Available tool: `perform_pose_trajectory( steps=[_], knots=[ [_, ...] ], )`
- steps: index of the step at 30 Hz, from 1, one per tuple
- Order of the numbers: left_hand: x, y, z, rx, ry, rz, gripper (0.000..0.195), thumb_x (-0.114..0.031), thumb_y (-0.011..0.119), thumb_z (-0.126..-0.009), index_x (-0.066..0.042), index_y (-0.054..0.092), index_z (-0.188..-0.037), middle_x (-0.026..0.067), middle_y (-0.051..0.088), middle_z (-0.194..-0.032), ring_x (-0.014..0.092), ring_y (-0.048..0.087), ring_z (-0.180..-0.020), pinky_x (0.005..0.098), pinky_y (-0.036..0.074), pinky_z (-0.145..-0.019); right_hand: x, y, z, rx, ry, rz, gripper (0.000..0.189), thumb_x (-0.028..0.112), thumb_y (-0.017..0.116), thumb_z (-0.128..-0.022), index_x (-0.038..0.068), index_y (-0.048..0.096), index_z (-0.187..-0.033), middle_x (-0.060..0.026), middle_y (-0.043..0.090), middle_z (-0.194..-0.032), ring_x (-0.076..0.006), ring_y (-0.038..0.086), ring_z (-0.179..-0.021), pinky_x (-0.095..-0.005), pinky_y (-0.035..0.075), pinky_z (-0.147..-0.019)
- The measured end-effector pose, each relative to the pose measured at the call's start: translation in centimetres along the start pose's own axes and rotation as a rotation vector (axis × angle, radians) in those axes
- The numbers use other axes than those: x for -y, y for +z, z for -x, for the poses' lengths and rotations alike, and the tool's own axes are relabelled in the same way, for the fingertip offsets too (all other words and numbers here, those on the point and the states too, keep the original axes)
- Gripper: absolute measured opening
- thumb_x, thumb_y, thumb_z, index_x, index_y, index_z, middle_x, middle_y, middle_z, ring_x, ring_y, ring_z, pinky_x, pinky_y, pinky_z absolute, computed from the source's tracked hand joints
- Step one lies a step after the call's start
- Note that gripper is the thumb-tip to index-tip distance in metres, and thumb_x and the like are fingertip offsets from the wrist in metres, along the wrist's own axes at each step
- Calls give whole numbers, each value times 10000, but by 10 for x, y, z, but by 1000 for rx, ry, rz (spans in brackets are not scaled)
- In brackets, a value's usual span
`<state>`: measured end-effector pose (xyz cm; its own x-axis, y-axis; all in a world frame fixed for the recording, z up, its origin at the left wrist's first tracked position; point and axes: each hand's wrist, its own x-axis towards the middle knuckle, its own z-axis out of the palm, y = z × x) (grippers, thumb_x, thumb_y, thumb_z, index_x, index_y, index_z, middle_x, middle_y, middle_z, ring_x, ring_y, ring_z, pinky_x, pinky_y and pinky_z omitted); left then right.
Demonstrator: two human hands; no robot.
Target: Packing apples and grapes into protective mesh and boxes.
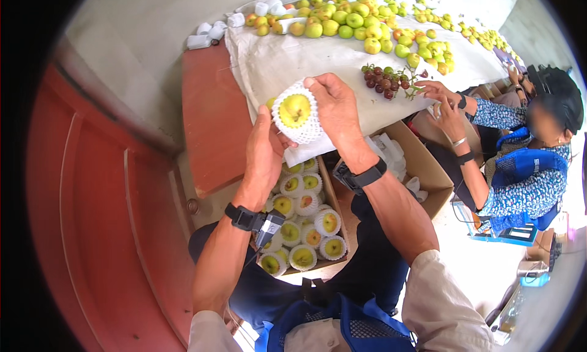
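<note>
Between my hands, over the cloth's near edge, is a yellow-green apple (pixel 295 110) in a white foam net sleeve (pixel 302 131), its top showing. My right hand (pixel 337 106) grips the sleeve's upper right side with thumb and fingers. My left hand (pixel 268 143) is at its lower left, fingers partly behind it; a bit of another yellow-green fruit (pixel 270 103) shows there, and I cannot tell what holds it. Below my hands stands a cardboard box (pixel 337 205) of apples in foam sleeves (pixel 302 257). Loose apples (pixel 330 27) are heaped at the cloth's far side.
A white cloth (pixel 293 58) covers much of the red table (pixel 208 118). Red grapes (pixel 386 82) lie near a co-worker's hands at the right. An open cardboard box (pixel 429 168) holds white foam sleeves (pixel 390 154). A red door (pixel 101 205) stands at the left.
</note>
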<state>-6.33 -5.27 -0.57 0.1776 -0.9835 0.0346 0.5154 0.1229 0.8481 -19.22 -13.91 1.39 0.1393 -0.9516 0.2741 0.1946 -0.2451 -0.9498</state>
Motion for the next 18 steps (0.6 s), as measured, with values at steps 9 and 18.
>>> perform_pose_trajectory(
  steps=[9, 18],
  knots=[
    [-11, 3, 2, 84, -44, -192, 647, -353, 711, -955, 23, 447, -1410, 78, 647, -1191, 128, 647, -987, 261, 534, -714, 9, -5, 0, 35, 2, 40, 252, 202, 676, -964, -49, 658, -971, -101, 685, -798, -136, 599, -727, -311, 509, -680],
    [-17, 2, 3, 114, -64, -288, 738, -328, 776, -897, 1, 428, -1459, 94, 599, -1291, 158, 630, -1094, 275, 557, -770, 11, -6, 0, 118, 31, -41, 247, 190, 694, -953, -53, 673, -987, -86, 697, -820, -120, 605, -741, -289, 508, -682]
  ],
)
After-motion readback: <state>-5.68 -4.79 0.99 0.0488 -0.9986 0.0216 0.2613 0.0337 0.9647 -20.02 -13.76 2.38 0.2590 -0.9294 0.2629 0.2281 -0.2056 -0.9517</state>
